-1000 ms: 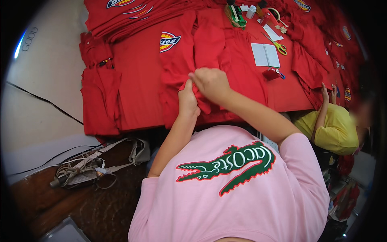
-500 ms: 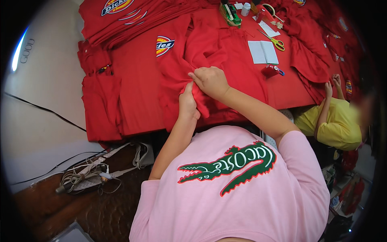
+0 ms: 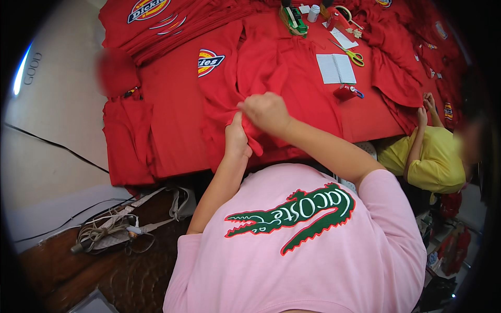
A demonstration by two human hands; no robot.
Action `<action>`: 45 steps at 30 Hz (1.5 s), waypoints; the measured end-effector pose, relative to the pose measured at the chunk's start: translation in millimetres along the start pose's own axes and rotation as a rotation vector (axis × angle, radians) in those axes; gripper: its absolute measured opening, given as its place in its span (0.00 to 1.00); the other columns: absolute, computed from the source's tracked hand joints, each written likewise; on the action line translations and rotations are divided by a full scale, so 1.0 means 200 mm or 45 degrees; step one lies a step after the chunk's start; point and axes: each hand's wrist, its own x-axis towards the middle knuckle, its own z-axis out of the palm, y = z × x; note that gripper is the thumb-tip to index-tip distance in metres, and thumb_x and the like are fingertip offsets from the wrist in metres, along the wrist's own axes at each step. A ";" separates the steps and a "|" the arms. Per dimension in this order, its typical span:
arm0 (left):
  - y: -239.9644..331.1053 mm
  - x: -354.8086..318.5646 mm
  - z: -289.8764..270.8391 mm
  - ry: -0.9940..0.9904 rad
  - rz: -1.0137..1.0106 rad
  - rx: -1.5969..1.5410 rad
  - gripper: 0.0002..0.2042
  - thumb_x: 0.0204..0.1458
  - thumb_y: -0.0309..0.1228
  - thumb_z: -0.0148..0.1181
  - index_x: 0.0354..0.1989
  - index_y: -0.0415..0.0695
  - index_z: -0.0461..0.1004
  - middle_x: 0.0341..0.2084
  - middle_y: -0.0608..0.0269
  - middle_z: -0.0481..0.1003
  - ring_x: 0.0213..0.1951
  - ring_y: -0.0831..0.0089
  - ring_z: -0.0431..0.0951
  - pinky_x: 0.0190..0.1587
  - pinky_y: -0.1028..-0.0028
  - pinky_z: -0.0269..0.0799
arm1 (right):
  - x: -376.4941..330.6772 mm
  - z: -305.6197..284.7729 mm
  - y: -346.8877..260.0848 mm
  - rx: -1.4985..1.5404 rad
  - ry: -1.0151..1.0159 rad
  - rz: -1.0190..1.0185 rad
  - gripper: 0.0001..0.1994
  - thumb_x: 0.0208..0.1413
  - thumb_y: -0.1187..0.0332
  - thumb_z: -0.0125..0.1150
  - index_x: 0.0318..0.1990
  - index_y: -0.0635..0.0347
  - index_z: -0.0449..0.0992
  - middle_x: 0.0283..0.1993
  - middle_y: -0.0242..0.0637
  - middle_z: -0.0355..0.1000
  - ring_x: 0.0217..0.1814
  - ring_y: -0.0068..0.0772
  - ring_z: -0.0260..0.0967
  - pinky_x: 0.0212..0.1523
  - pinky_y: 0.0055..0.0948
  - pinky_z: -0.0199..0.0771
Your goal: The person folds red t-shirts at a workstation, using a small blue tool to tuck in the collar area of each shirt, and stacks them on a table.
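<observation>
A red shirt [image 3: 300,112] with a printed logo patch lies bunched at the table's near edge. My left hand [image 3: 237,136] is closed on a gathered fold of it, thumb pointing up. Just above and to the right, my right hand [image 3: 265,112] pinches the same fold, its fingers curled and slightly blurred. The two hands almost touch. A small tip of red cloth sticks out below my right hand. What lies between the fingertips is too small to make out.
Folded red shirts [image 3: 182,28] are piled at the far left. Toward the right lie a notebook [image 3: 336,69], yellow-green scissors [image 3: 355,57], a small red item [image 3: 347,93] and a green tape dispenser [image 3: 295,23]. A co-worker in yellow [image 3: 436,159] handles red cloth. Coiled cables [image 3: 102,229] lie at lower left.
My right hand has turned over the fold, its fingers curling in more. My left hand has shifted slightly left and still holds the cloth. The whole view has shifted a little.
</observation>
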 end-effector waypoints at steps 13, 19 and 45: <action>0.21 -0.07 0.00 -0.470 -0.139 -0.113 0.32 0.70 0.54 0.46 0.68 0.37 0.65 0.63 0.50 0.73 0.62 0.61 0.76 0.66 0.61 0.71 | 0.06 -0.02 0.12 1.709 -0.203 1.114 0.18 0.71 0.58 0.58 0.38 0.66 0.82 0.32 0.24 0.72 0.38 0.11 0.63 0.40 0.24 0.68; 0.33 -0.16 -0.02 -0.531 -0.151 -0.123 0.26 0.66 0.45 0.58 0.64 0.37 0.69 0.59 0.54 0.75 0.58 0.65 0.78 0.61 0.64 0.76 | 0.12 -0.15 0.14 1.679 -0.432 1.170 0.21 0.71 0.52 0.57 0.30 0.59 0.78 0.30 0.21 0.69 0.35 0.13 0.60 0.41 0.19 0.62; 0.06 -0.04 0.00 -0.128 0.036 0.012 0.10 0.63 0.41 0.61 0.37 0.47 0.78 0.33 0.65 0.80 0.38 0.76 0.80 0.42 0.70 0.76 | 0.03 -0.18 -0.12 0.313 -0.019 -0.095 0.08 0.52 0.69 0.65 0.30 0.57 0.71 0.28 0.41 0.65 0.27 0.42 0.72 0.25 0.40 0.73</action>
